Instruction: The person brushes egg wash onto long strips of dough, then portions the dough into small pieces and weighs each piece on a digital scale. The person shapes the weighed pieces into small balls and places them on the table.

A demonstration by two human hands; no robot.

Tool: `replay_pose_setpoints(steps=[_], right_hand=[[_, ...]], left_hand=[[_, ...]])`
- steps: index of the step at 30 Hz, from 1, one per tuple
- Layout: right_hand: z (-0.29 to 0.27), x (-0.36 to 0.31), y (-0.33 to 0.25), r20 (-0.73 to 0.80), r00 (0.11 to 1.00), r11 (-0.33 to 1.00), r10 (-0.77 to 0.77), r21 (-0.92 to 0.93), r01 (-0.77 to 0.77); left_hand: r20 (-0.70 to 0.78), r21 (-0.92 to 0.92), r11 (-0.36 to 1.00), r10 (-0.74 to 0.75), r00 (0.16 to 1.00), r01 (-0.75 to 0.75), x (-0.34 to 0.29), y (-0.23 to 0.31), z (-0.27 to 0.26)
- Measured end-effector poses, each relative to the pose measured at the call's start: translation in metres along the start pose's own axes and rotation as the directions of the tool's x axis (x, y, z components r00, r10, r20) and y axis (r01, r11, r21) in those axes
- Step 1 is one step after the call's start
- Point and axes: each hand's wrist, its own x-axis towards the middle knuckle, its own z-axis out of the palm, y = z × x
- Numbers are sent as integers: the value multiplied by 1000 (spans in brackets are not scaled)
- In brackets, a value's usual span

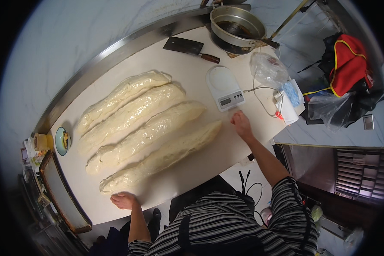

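Observation:
Several long rolls of pale dough lie side by side on a white worktop (166,187), slanting up to the right. The three farther ones, such as this dough roll (147,132), look glossy. Duller on its surface is the nearest dough roll (162,160). My left hand (123,200) rests on the worktop just below that roll's left end, fingers stretched out and holding nothing. Past its right end is my right hand (240,123), fingers curled in, with nothing visible in them. A white kitchen scale (225,87) stands just beyond my right hand.
A cleaver (183,46) lies at the back, beside a metal pan (238,27). Plastic bags (269,70), a white cable (260,96) and a white roll (287,109) crowd the right side. A small bowl (63,141) and a dark-rimmed tray (64,192) are at the left.

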Motion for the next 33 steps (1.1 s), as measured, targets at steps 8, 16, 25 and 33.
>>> replay_pose_setpoints(steps=[8,16,25,33], right_hand=[[-13,81,-4,-49,962,963,-267,28,269],[9,226,-21,157,932,890,-327,-281,359],[3,179,-22,244,872,891,-425,-55,450],[-57,46,6,218,808,760,-548,-273,589]], left_hand=[[160,-329,944,92,983,-35,10,-43,14],[386,-602,748,-32,922,278,-90,-13,-53],[423,-751,556,-9,906,356,-178,44,-84],[457,-784,442,-64,887,436,-180,42,-80]])
